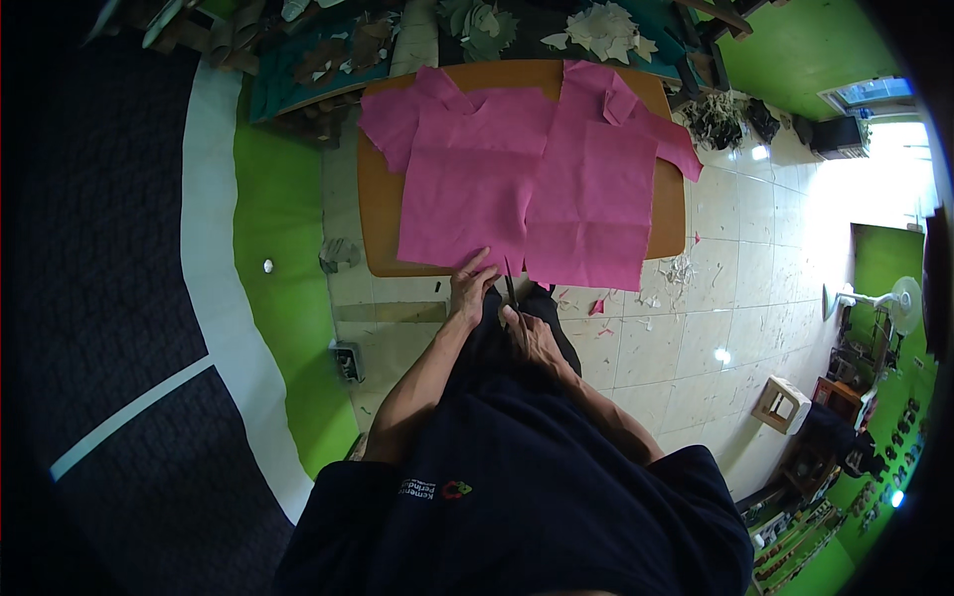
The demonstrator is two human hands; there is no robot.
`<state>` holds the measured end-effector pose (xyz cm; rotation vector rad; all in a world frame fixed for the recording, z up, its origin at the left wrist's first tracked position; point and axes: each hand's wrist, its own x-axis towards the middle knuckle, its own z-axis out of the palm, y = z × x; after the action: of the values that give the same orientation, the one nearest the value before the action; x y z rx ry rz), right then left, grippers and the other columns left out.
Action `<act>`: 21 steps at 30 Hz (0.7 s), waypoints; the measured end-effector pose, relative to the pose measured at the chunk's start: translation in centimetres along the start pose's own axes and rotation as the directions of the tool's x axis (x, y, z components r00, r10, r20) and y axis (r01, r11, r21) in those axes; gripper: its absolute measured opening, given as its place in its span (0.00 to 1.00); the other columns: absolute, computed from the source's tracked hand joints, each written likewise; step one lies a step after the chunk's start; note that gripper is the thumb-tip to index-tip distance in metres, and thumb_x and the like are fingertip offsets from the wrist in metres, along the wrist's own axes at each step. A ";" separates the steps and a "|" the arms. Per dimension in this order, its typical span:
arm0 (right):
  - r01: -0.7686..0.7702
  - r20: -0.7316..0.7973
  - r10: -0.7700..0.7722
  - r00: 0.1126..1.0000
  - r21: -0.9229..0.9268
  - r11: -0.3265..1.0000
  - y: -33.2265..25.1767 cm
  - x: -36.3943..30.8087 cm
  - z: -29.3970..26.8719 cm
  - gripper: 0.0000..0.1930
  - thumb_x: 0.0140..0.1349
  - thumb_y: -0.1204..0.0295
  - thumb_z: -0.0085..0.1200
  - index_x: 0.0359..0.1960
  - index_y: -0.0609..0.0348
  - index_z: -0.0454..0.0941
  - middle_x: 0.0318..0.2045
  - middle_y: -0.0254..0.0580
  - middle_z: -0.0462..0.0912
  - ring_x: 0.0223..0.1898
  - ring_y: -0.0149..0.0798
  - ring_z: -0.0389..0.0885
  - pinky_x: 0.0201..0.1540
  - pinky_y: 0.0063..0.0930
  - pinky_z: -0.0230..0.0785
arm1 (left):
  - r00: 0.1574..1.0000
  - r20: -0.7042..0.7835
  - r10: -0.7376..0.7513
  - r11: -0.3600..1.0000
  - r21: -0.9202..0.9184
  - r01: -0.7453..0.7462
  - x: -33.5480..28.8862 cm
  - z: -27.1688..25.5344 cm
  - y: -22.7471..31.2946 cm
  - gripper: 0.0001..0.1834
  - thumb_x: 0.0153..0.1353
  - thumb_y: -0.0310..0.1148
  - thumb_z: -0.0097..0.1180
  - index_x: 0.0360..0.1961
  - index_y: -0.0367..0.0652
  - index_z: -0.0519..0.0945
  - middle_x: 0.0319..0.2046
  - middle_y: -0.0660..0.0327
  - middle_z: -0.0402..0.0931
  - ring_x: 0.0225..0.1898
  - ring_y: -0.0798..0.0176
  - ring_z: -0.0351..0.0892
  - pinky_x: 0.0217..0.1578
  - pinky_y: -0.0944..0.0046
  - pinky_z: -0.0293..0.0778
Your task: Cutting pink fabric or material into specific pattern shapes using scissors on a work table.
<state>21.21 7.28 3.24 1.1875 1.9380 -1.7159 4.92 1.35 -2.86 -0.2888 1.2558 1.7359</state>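
Pink cloth (pixel 472 199) spread on table (pixel 672 219), 12 o'clock, likely for support. Left hand (pixel 471 290) at cloth's 7 o'clock edge, apparently steadying; can't tell if pinching. Right hand (pixel 535 338) holds scissors (pixel 512 288) at 6 o'clock.

The cloth (pixel 467 199) lies on the table (pixel 382 223), overhanging its near edge. The left hand (pixel 469 290) is at the cloth's near edge, left of the scissors (pixel 511 287). The right hand (pixel 535 340) holds the scissors from the near side. Scraps (pixel 596 307) lie on the floor (pixel 711 313), right of both hands; the fan (pixel 904 304) is farther right.
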 end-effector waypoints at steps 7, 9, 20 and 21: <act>-0.014 -0.113 0.033 0.993 0.161 0.987 -0.4 -0.3 1.9 0.37 0.68 0.34 0.39 0.29 0.64 0.75 0.18 0.41 0.72 0.22 0.38 0.74 0.28 0.37 0.65 | 1.000 0.010 -0.015 0.992 0.126 0.013 0.1 -0.7 -1.2 0.26 0.57 0.17 0.63 0.59 0.41 0.79 0.42 0.58 0.83 0.41 0.65 0.84 0.49 0.67 0.82; -0.135 -0.087 0.157 0.984 0.216 0.967 -0.7 -0.4 1.9 0.38 0.66 0.33 0.41 0.28 0.64 0.75 0.17 0.40 0.71 0.22 0.36 0.73 0.28 0.37 0.65 | 1.000 0.025 -0.004 0.992 0.125 0.001 0.2 -0.7 -1.0 0.27 0.57 0.17 0.63 0.59 0.41 0.79 0.43 0.58 0.83 0.41 0.65 0.84 0.49 0.67 0.82; -0.184 -0.154 0.227 0.962 0.251 0.950 -1.8 -0.8 2.2 0.41 0.61 0.31 0.46 0.32 0.68 0.80 0.21 0.46 0.78 0.26 0.37 0.76 0.33 0.35 0.69 | 0.999 0.036 -0.020 0.992 0.127 0.016 -0.1 -0.3 -0.5 0.28 0.55 0.15 0.63 0.60 0.38 0.77 0.44 0.58 0.82 0.42 0.64 0.84 0.50 0.65 0.83; -0.183 -0.155 0.226 0.962 0.249 0.951 -1.8 -0.7 2.2 0.41 0.61 0.31 0.46 0.32 0.68 0.80 0.21 0.46 0.78 0.26 0.37 0.76 0.33 0.35 0.69 | 0.999 0.036 -0.019 0.992 0.126 0.014 -0.1 -0.4 -0.5 0.28 0.55 0.15 0.63 0.60 0.38 0.77 0.44 0.58 0.82 0.42 0.64 0.84 0.50 0.65 0.83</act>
<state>19.72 5.11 4.42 1.6205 1.6668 -1.8133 5.26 1.00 -3.26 -0.1925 1.3258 1.6331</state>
